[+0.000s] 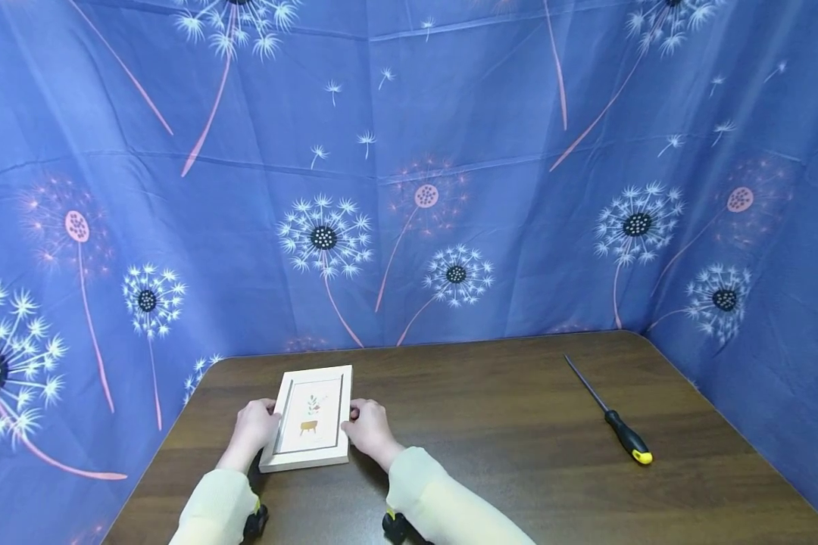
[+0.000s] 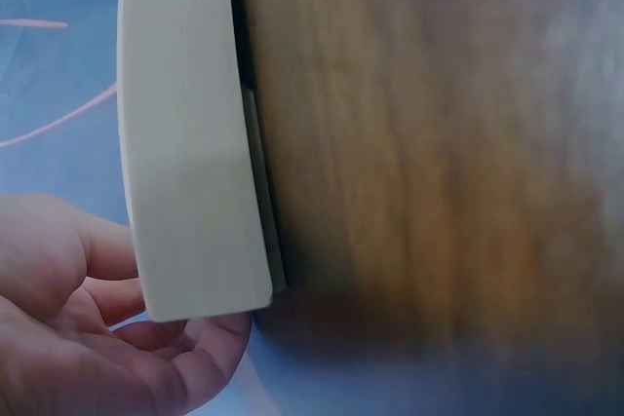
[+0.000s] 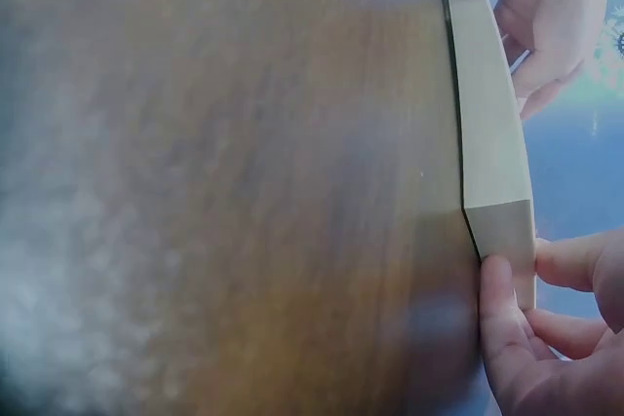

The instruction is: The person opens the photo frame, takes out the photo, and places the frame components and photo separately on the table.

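Against a blue dandelion-patterned cloth, a white picture frame is at the left of the brown table.

We see the left hand and right hand gripping its opposite sides, fingers curled in; whether it rests or is slightly raised, we cannot tell. We judge the hold secured and the plant print already in place; letting go is not yet done, and the screwdriver lies well apart, untouched.
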`<state>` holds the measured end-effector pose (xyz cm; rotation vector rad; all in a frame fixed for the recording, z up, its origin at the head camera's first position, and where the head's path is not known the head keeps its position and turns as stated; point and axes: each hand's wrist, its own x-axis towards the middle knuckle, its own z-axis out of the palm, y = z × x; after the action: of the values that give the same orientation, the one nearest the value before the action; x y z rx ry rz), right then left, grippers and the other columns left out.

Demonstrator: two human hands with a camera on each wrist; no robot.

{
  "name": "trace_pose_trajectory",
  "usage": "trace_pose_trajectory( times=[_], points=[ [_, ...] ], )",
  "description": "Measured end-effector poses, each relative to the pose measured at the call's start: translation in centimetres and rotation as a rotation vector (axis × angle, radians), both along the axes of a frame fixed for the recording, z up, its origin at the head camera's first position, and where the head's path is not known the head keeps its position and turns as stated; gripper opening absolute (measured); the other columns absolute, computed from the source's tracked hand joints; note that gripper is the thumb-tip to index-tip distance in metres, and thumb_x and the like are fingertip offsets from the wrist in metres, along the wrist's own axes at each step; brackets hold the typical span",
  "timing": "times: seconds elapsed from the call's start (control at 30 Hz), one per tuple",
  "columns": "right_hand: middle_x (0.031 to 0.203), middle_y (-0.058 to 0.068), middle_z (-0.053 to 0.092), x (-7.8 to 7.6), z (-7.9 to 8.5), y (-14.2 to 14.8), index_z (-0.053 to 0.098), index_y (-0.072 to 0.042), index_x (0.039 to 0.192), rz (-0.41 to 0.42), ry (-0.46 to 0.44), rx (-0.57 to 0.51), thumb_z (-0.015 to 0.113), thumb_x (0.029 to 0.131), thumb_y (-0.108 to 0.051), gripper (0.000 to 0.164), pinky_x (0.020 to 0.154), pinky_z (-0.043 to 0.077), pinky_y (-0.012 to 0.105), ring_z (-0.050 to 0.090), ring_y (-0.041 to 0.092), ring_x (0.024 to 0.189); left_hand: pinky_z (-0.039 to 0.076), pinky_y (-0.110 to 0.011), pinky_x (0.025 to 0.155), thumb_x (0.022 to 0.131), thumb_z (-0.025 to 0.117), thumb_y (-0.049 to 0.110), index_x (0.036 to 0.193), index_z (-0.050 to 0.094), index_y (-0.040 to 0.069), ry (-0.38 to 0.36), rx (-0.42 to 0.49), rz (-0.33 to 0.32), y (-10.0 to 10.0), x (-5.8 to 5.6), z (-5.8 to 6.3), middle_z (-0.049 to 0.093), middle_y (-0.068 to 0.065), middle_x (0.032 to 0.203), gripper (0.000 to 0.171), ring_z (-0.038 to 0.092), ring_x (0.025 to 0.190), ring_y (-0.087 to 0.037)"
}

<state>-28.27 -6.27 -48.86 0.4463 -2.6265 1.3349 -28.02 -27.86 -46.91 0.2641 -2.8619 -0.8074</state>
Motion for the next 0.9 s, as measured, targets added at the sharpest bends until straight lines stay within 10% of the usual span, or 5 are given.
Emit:
trace_pose_trajectory(
  times=[0.9],
  points=[
    [0.076,0.004,0.063,1.2,0.1,3.6,0.066,0.007,0.104,0.011,-0.033,-0.028,0.072,0.071,0.000,0.034,0.064,0.050,0.022,0.056,0.009,0.068,0.050,-0.046,0.075,0.085,0.061,0.005,0.105,0.064,-0.010,-0.017,0.029,-0.047,2.7,1.4,0.1,0.066,-0.012,0.083,0.026,0.061,0.081,-0.028]
  ],
)
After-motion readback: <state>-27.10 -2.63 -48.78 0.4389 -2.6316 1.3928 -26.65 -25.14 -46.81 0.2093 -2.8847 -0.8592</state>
